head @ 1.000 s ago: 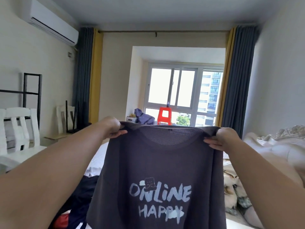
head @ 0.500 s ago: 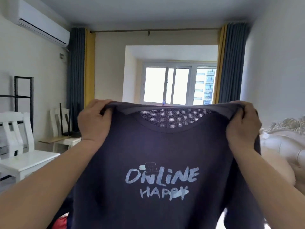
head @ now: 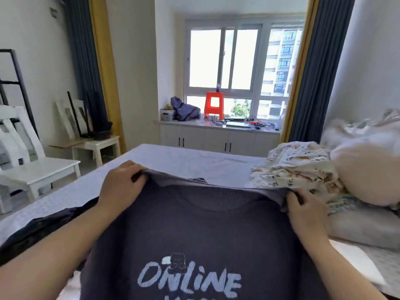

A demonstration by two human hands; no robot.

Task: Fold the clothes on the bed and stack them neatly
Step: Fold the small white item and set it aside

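Hands grip a dark grey T-shirt (head: 203, 230) at its two shoulders. The left hand (head: 121, 187) is closed on the left shoulder of the shirt, with the fingers curled over the top edge of the cloth. The right hand (head: 305, 213) is closed on the right shoulder, and the fabric is bunched under its fingers. Between the two hands the neckline sags a little, and the mesh inside of the collar shows. On the front of the shirt the pale blue word "ONLINE" is printed, with a small dark figure just above it. The shirt hangs over the near part of the bed (head: 186, 161), and its lower part is cut off by the bottom of the picture.

Under the left forearm lies another dark garment (head: 43, 226), crumpled along the left side of the bed. Toward the right side of the bed there is a crumpled floral quilt (head: 296, 167), and beside it a pale pillow (head: 368, 169). The far half of the bed is covered by a light grey sheet. Left of the bed stands a white chair (head: 34, 167).
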